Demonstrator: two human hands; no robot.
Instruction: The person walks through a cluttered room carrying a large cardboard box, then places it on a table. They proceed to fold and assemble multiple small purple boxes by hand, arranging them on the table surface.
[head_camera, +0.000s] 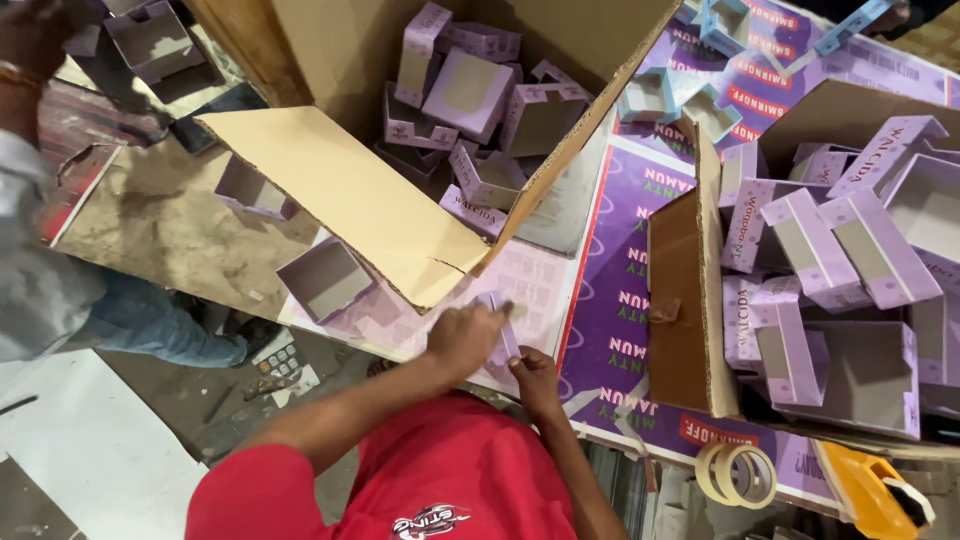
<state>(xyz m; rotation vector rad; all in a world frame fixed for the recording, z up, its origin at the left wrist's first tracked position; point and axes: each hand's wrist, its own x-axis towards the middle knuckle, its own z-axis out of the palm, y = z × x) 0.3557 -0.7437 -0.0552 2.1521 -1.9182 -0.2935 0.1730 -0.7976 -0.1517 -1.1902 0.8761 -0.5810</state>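
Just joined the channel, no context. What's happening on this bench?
A person in a red shirt works a small purple card piece with both hands: left hand on top, right hand at its lower edge, over a printed purple sheet. Large cardboard cartons either side hold finished purple box trays. Tape rolls sit at the right edge.

This is a small packaging workshop. Two big cardboard cartons (360, 200) in the upper part of the frame are full of purple box trays (470, 95). Printed purple sheets (610, 320) cover the counter, and tape rolls (738, 474) lie at the lower right.
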